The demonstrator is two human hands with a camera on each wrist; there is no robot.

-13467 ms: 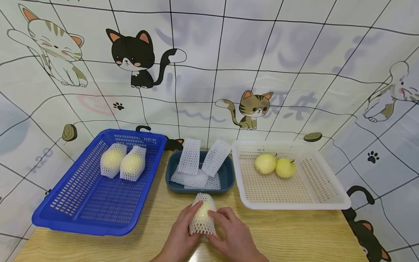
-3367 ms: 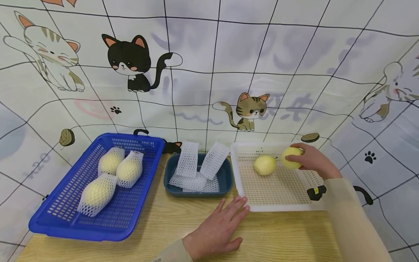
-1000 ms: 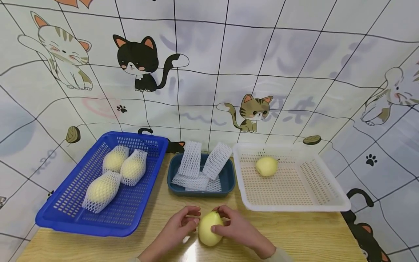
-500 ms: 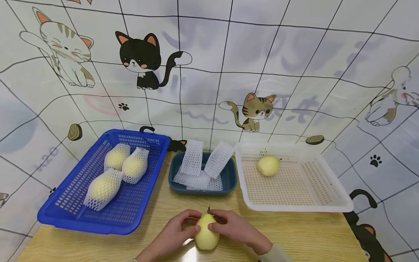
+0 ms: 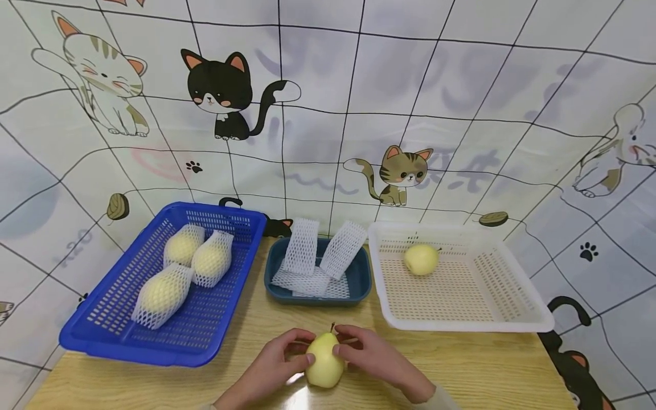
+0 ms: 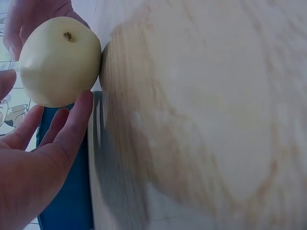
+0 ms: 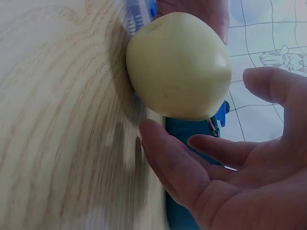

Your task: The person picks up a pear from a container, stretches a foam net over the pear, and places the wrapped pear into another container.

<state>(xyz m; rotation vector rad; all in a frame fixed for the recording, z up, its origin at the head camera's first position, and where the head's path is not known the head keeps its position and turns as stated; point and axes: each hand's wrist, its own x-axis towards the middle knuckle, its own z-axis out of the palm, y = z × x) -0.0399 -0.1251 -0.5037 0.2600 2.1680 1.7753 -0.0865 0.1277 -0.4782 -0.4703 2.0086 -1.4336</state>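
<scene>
A yellow-green pear [image 5: 325,364] stands nearly upright on the wooden table, stem up, between the two hands. The left hand [image 5: 274,364] curls about its left side; in the left wrist view its fingertips meet the pear [image 6: 60,62], with the thumb close by. Around the right side lies the right hand [image 5: 376,359]. In the right wrist view, its fingers [image 7: 180,165] and thumb are spread, with small gaps between them and the pear [image 7: 180,67]. Several white foam nets [image 5: 301,247] lie in a dark teal tray [image 5: 318,300] beyond the hands.
To the left, a blue basket [image 5: 138,356] holds three net-covered pears [image 5: 163,296]. A white basket [image 5: 461,324] at the right contains one bare pear [image 5: 421,259]. The baskets and tray stand before a cat-print cloth [image 5: 318,85].
Since earlier, a third netted pear is in the blue basket and one bare pear came out of the white basket. In the last half second, the held pear's stem tipped slightly right.
</scene>
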